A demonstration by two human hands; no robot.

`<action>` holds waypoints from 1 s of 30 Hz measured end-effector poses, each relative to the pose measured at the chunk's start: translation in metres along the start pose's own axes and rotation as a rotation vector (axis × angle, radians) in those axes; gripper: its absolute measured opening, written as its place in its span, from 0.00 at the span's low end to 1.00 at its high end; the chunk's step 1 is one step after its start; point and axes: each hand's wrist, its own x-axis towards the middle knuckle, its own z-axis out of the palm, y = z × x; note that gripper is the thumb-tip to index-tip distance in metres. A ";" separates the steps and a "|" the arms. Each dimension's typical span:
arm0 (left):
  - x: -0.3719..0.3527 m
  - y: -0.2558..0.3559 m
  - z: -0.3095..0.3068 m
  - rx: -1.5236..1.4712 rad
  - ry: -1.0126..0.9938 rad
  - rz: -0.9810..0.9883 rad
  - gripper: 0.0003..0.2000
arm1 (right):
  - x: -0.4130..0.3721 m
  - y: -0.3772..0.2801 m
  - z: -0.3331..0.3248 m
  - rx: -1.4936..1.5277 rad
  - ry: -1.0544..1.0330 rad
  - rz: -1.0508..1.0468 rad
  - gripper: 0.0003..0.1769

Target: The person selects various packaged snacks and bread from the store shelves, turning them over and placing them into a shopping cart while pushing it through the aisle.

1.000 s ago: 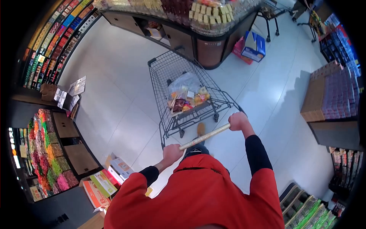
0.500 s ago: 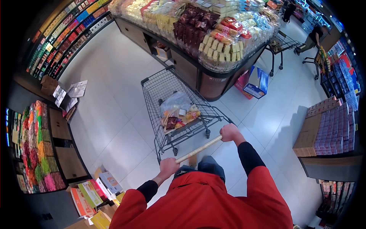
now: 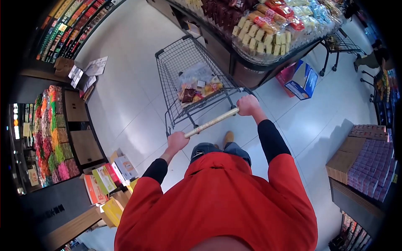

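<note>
My left hand (image 3: 177, 142) is wrapped round the left end of the cart handle (image 3: 212, 123), a pale bar. At the bar's right end my right hand (image 3: 248, 104) grips it with closed fingers. In front of me is the grey wire shopping cart (image 3: 167, 67). Inside its basket lies a clear plastic bag (image 3: 197, 73), with a dark red packet (image 3: 188, 95) and several yellow and orange packets beside it.
A display counter (image 3: 251, 67) piled with wrapped snacks stands ahead right. A blue box (image 3: 302, 81) sits by its base. Stacked cartons (image 3: 364, 163) are at right, candy shelves (image 3: 54, 142) at left. Another person (image 3: 377, 56) and a second cart (image 3: 341, 44) are at upper right.
The display counter has shifted up and right in view, and the left shelves have moved right. The cart and both hands sit higher in the picture, still together.
</note>
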 end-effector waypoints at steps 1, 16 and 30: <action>0.005 0.003 -0.004 -0.019 0.008 -0.015 0.17 | 0.007 0.004 -0.004 -0.001 0.013 0.000 0.09; 0.114 -0.035 -0.096 -0.105 -0.424 0.272 0.25 | 0.082 0.033 -0.048 0.088 -0.132 0.038 0.08; 0.492 0.009 0.036 -0.338 0.122 -0.235 0.28 | 0.140 -0.017 -0.051 0.205 -0.127 0.079 0.07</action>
